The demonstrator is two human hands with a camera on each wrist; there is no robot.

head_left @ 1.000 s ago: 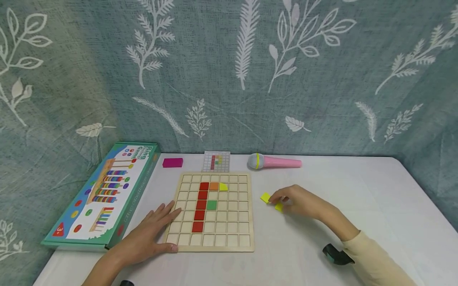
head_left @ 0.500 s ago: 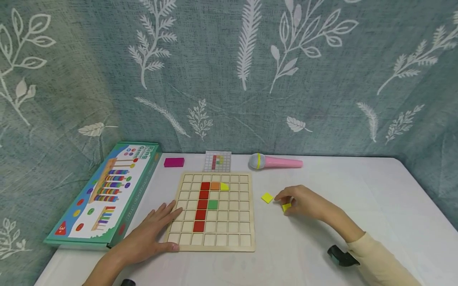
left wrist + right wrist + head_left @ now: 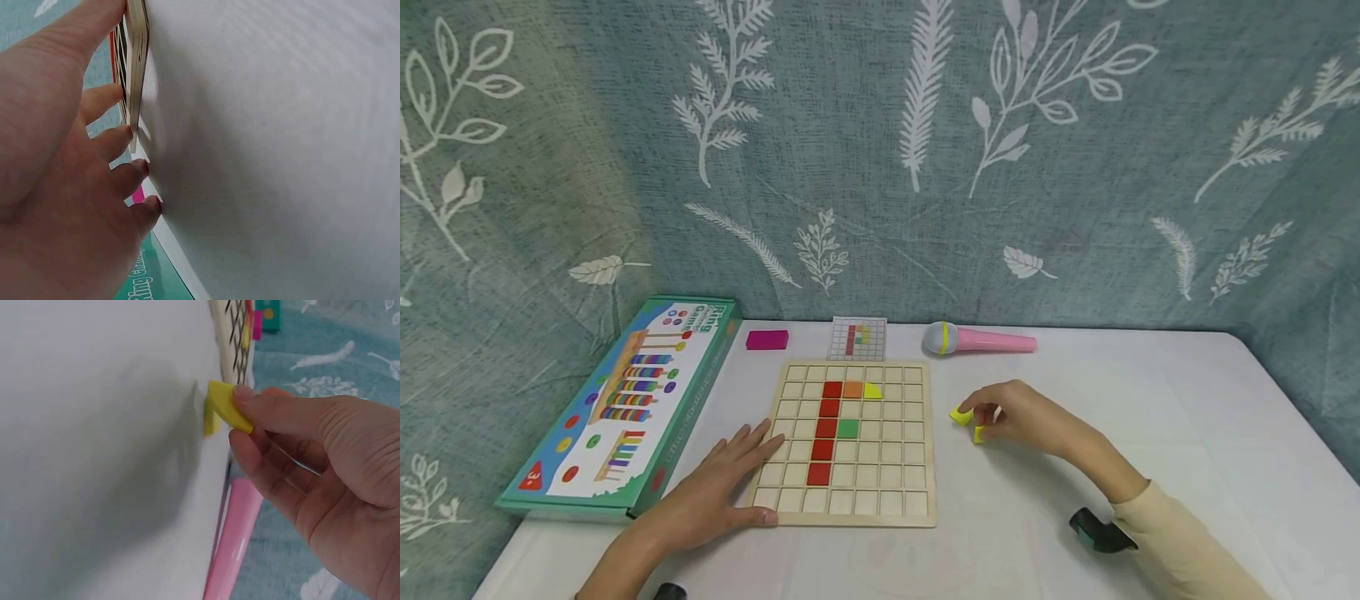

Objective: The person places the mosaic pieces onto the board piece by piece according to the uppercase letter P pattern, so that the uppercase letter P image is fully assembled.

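My left hand (image 3: 703, 496) lies with spread fingers against the left side of a wooden grid board (image 3: 891, 503), its thumb near the lower left corner. In the right wrist view, my right hand (image 3: 325, 450) pinches a yellow curved-edged tile (image 3: 226, 405) between thumb and fingers. Another yellow tile (image 3: 958, 417) is on the table just right of the board, partly covered by my right fingertip in the head view. On the board are a column of red tiles (image 3: 826, 427), an orange tile (image 3: 853, 389), a yellow quarter-round tile (image 3: 872, 391) and a green tile (image 3: 847, 429).
A small pattern card (image 3: 858, 338) stands behind the board. To its left lies a magenta block (image 3: 767, 340); to its right, a pink toy microphone (image 3: 992, 340). A green game box (image 3: 617, 408) occupies the left side. A leaf-patterned curtain (image 3: 880, 167) hangs behind the table.
My right hand first drew one yellow tile rightward, away from the other, then came back left with it toward the second tile. My left hand stays on the board.
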